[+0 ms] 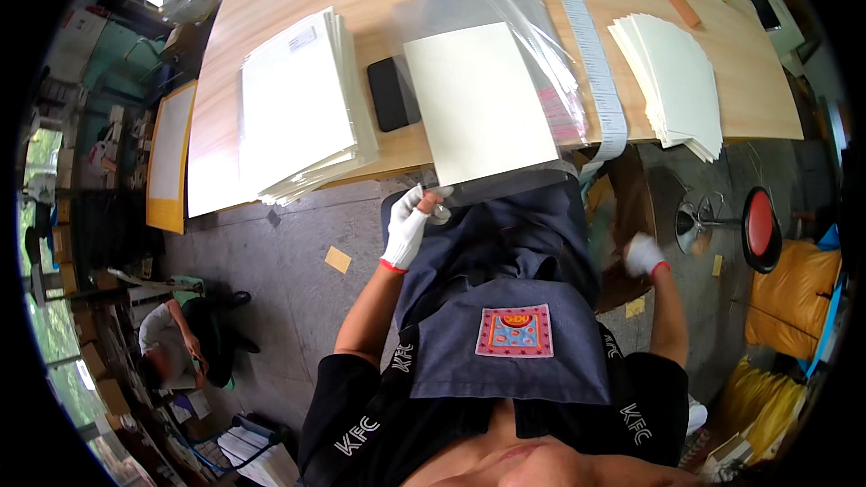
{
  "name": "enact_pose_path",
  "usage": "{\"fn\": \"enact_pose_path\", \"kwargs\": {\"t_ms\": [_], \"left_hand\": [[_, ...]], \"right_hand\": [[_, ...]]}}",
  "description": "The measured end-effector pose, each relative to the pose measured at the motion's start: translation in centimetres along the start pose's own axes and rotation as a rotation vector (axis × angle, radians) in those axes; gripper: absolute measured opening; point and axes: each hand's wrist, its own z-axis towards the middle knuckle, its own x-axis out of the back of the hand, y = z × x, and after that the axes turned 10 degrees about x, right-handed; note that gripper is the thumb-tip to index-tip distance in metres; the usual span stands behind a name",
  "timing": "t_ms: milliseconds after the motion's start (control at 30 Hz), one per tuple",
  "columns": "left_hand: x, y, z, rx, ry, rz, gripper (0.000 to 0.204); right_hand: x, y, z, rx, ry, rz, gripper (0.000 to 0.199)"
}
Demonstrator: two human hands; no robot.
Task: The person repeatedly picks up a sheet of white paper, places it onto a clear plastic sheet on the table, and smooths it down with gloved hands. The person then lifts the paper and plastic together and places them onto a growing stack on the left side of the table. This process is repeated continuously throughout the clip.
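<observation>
My left hand [410,227], in a white glove with bare fingertips, pinches the near left edge of a clear plastic sleeve [510,186] at the table's front. A white board [487,99] lies in or on that sleeve; which of the two I cannot tell. My right hand [645,255], also gloved, is off to the right below the table edge, its fingers smeared by motion. Beneath the board is a pile of clear plastic sleeves [546,41]. Left of it rests a black phone [390,95], its right side partly covered by clear plastic.
A sleeved board stack [298,99] stands on the left, a fanned stack of white boards [672,81] on the right. A label strip [591,54] runs down the table and over its edge. A red-seated stool [762,228] stands right; someone sits [185,343] at lower left.
</observation>
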Motion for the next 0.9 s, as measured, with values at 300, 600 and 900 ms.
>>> {"fn": "enact_pose_path", "kwargs": {"t_ms": [300, 600, 900], "left_hand": [[3.3, -2.5, 1.0, -0.955, 0.489, 1.104, 0.027], [2.3, -1.5, 1.0, -0.986, 0.166, 1.076, 0.026], [0.4, -2.1, 1.4, -0.428, 0.43, 0.288, 0.013]], "right_hand": [[17.5, -12.4, -3.5, 0.143, 1.212, 0.574, 0.03], [21.1, -15.6, 1.9, 0.631, 1.71, 0.064, 0.017], [20.1, -17.2, 6.2, 0.322, 1.31, 1.506, 0.016]]}}
